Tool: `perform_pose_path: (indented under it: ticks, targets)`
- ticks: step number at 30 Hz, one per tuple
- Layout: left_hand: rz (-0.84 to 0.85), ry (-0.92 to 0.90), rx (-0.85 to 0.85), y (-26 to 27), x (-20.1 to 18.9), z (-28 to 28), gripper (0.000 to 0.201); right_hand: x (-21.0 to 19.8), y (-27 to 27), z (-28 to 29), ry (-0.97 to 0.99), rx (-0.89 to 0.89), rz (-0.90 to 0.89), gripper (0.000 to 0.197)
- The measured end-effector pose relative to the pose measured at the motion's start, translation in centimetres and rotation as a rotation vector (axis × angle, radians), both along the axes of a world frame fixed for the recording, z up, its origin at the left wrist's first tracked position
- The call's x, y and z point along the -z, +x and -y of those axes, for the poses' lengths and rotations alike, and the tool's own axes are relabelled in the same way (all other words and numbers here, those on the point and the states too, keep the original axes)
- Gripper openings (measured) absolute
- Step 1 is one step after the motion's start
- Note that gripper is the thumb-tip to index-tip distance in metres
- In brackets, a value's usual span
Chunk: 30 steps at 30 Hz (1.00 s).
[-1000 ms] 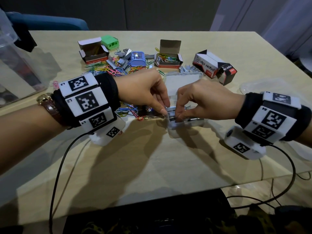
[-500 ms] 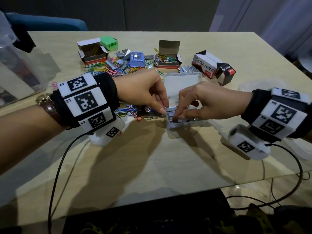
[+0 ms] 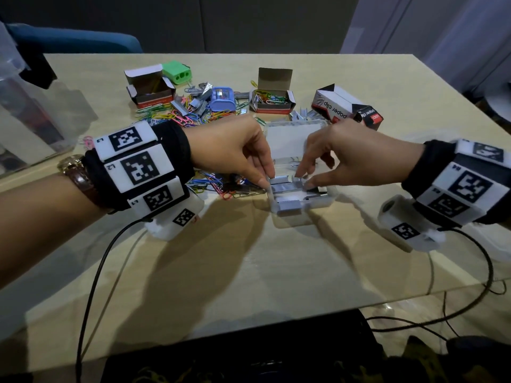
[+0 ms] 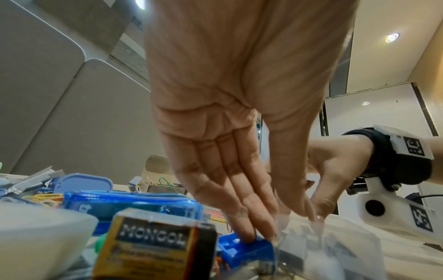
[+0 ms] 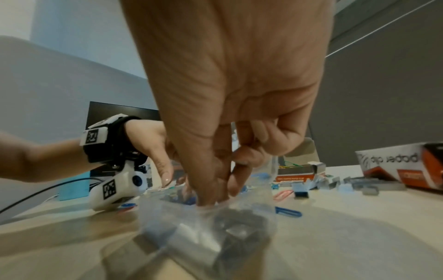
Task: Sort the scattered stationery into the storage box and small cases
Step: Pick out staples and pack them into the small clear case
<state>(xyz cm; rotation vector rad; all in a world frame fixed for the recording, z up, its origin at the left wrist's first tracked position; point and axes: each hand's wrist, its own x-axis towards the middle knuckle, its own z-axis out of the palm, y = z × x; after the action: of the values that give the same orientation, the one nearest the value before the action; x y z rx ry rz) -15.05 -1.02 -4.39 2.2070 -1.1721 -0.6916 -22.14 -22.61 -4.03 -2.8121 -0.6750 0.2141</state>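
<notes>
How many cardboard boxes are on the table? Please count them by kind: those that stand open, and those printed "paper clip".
Open cardboard boxes: 2, one on the left and one in the middle.
Boxes printed "paper clip": 2, one white and one black.
Total: 4

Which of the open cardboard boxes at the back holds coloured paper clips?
The middle box, right of the blue case; the left box beside the green sharpener shows none.
</notes>
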Motion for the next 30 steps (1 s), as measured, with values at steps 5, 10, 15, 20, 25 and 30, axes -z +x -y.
perform_pose_path:
  ticks: [5,10,15,20,25,30]
  targets:
    - [-0.004,0.003,-0.004,0.0,0.0,-0.1,0.025,0.3,0.4,-1.1,-0.108,0.026,0.031,0.012]
    - [-0.017,0.001,0.008,-0.1,-0.1,-0.2,0.027,0.3,0.2,-1.3,-0.115,-0.008,0.049,0.010]
    - [-0.017,-0.002,0.013,0.0,-0.2,-0.1,0.026,-0.1,-0.1,-1.5,-0.126,-0.039,-0.003,0.010]
    - [-0.002,-0.001,0.018,0.0,-0.1,0.0,0.026,-1.1,0.5,-1.4,-0.090,-0.039,-0.044,0.019]
    - [-0.046,-0.005,0.018,0.2,0.0,-0.2,0.026,-0.4,0.4,-2.0,-0.152,-0.015,-0.025,0.024]
    - [-0.054,-0.008,0.020,0.2,0.0,-0.2,0.026,-0.3,0.5,-1.6,0.001,0.001,-0.129,0.020]
